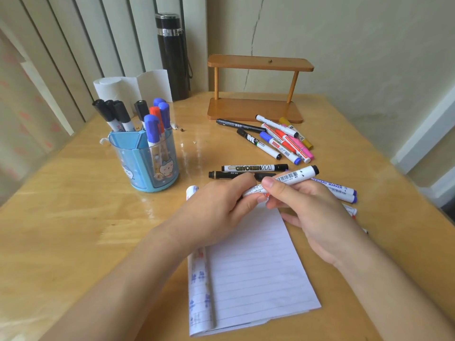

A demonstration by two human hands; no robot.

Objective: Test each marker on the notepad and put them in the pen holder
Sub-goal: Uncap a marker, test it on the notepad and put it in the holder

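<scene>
While both hands meet over the far edge of the lined notepad (253, 271), we hold one white whiteboard marker (293, 178) between them, clear of the page and tilted so that its black end points up and away to the right. Our left hand (221, 203) curls its fingers round the lower end of the barrel and hides it, so we cannot tell how that end looks; this grip is closed on the marker. Our right hand (312, 212) pinches the barrel near its middle between thumb and forefinger, the other fingers curled underneath, so that grip is closed on the same marker too. The notepad lies flat on the wooden worktop (73, 205) with a blank ruled page up, and its left leaf is rolled over, showing blue and red marks. To the left, well apart from the hands, the blue pen holder (147, 163) stands upright with black-, blue- and red-capped markers in it. Just beyond our knuckles two black markers (254, 167) lie side by side, and purple-tipped markers (344, 191) lie just beside the right hand. Farther back a loose heap of markers (283, 139) rests in front of a small wooden shelf (256, 94). A black flask (173, 57) and a paper roll (130, 87) stand at the rear left.
</scene>
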